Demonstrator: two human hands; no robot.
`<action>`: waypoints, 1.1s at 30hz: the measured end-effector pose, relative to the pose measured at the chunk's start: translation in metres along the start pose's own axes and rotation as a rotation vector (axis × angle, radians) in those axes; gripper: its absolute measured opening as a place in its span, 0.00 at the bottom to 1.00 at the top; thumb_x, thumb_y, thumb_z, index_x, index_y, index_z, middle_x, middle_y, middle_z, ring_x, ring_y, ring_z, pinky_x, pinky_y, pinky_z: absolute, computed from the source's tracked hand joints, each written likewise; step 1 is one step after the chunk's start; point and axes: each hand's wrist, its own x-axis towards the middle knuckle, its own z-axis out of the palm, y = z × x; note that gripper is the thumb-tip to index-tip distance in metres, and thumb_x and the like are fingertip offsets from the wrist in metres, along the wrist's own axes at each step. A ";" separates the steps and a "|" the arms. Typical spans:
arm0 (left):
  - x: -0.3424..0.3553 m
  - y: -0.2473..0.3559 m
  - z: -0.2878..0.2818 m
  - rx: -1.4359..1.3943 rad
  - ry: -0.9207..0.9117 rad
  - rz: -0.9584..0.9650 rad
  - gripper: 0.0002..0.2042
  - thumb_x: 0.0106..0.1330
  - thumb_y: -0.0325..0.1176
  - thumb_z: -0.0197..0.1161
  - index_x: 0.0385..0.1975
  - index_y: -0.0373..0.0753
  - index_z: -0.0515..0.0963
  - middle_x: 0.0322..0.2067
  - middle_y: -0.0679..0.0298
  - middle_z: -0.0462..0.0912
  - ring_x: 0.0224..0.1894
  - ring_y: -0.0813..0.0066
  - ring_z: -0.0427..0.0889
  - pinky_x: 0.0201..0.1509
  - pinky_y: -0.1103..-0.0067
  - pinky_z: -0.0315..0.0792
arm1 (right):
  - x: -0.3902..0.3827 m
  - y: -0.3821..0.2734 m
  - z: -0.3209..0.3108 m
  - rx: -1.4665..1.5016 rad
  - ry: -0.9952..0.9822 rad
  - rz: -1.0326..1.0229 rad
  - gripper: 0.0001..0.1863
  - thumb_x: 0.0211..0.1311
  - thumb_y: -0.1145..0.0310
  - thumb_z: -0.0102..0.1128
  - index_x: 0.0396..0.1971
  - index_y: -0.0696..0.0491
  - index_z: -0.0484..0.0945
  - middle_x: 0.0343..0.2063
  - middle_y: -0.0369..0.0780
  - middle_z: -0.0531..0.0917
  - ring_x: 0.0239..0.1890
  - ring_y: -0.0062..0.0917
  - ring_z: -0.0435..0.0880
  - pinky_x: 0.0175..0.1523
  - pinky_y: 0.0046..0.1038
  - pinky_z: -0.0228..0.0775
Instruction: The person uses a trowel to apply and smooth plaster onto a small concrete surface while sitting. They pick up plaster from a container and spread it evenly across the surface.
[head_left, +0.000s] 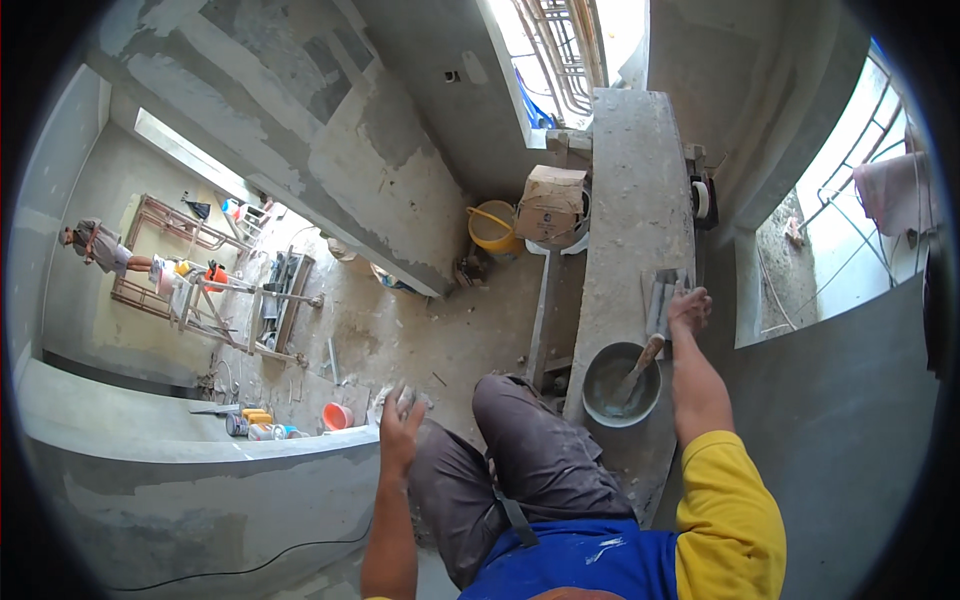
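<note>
At the right side of the long dusty plank [630, 215], my right hand [688, 310] is closed at a flat metal plastering trowel [659, 305]; its grip is partly hidden by the fingers. Just nearer to me on the plank stands a round bowl [588, 400] with some wet grey mix in it. A small trowel with a worn wooden handle [650, 349] leans in the bowl, its blade down in the mix. My left hand [400, 428] is held beside my left knee, fingers apart and whitened with dust, with nothing seen in it.
Beyond my knees stand a yellow bucket [492, 228] and a cardboard box [553, 203] beside the plank. A low wall [200, 450] runs along the left. Past it are an orange bucket [337, 416], a trestle scaffold [250, 320] and another person [100, 246]. A window opening is at right.
</note>
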 end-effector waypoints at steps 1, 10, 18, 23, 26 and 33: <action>0.017 0.009 0.010 -0.033 -0.018 0.000 0.30 0.66 0.36 0.63 0.65 0.32 0.61 0.62 0.48 0.67 0.64 0.51 0.68 0.63 0.68 0.67 | -0.009 -0.010 -0.002 0.058 -0.013 0.016 0.27 0.65 0.45 0.51 0.44 0.57 0.70 0.47 0.54 0.73 0.50 0.52 0.75 0.52 0.48 0.70; 0.181 0.062 0.164 0.305 -0.255 0.262 0.30 0.61 0.44 0.66 0.60 0.36 0.68 0.58 0.46 0.72 0.59 0.51 0.74 0.61 0.67 0.68 | -0.015 -0.023 -0.006 0.030 0.004 0.005 0.24 0.65 0.49 0.52 0.39 0.58 0.63 0.42 0.54 0.72 0.48 0.51 0.75 0.50 0.48 0.70; 0.304 0.053 0.291 0.528 -0.225 0.399 0.27 0.61 0.44 0.64 0.58 0.38 0.70 0.56 0.48 0.73 0.60 0.51 0.72 0.63 0.66 0.66 | -0.010 -0.023 0.002 -0.033 -0.043 0.013 0.24 0.64 0.51 0.53 0.42 0.58 0.62 0.44 0.52 0.70 0.50 0.49 0.74 0.48 0.49 0.72; 0.334 0.052 0.344 0.681 -0.160 0.428 0.27 0.61 0.44 0.65 0.59 0.44 0.70 0.63 0.52 0.66 0.65 0.52 0.64 0.66 0.66 0.63 | -0.009 -0.019 0.010 -0.031 -0.039 -0.001 0.24 0.65 0.52 0.53 0.42 0.59 0.60 0.44 0.52 0.69 0.50 0.50 0.73 0.48 0.48 0.71; 0.351 0.054 0.364 0.749 -0.082 0.398 0.24 0.63 0.42 0.62 0.61 0.55 0.70 0.67 0.53 0.58 0.68 0.48 0.59 0.68 0.59 0.60 | -0.008 -0.015 0.012 -0.035 -0.039 -0.013 0.23 0.65 0.53 0.53 0.41 0.59 0.60 0.44 0.53 0.68 0.50 0.50 0.73 0.49 0.48 0.71; 0.373 0.081 0.390 1.375 -0.357 0.624 0.23 0.68 0.36 0.44 0.62 0.69 0.68 0.74 0.61 0.42 0.72 0.37 0.43 0.73 0.51 0.50 | -0.005 -0.013 0.013 0.005 -0.027 -0.018 0.23 0.65 0.54 0.54 0.39 0.58 0.59 0.43 0.52 0.68 0.50 0.51 0.72 0.49 0.49 0.70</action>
